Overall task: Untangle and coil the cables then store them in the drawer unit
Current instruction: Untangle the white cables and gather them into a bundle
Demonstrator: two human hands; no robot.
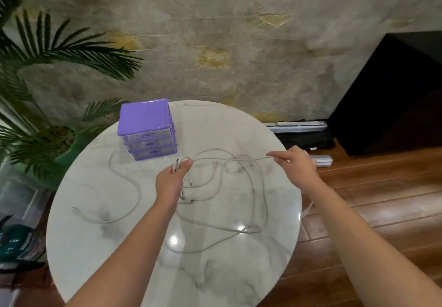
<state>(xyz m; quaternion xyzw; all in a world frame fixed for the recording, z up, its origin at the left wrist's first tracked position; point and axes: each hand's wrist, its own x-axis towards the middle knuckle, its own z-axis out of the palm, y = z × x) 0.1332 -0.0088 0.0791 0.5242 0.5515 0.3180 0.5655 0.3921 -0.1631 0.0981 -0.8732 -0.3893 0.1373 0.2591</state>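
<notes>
White charging cables (241, 201) sprawl in overlapping loops across the round marble-patterned tabletop (114, 247), one stray run ending in a plug near its left edge. The left hand (173, 180) clenches a bunch of plug ends while the right hand (295, 163) pinches one strand and draws it taut between them, likely to lift it free of the knot. How many cables there are is hard to tell. Beyond them stands the purple plastic three-drawer unit (146, 120), all drawers closed, so one must open before storing. A potted palm (47, 50) crowds the table's left side.
</notes>
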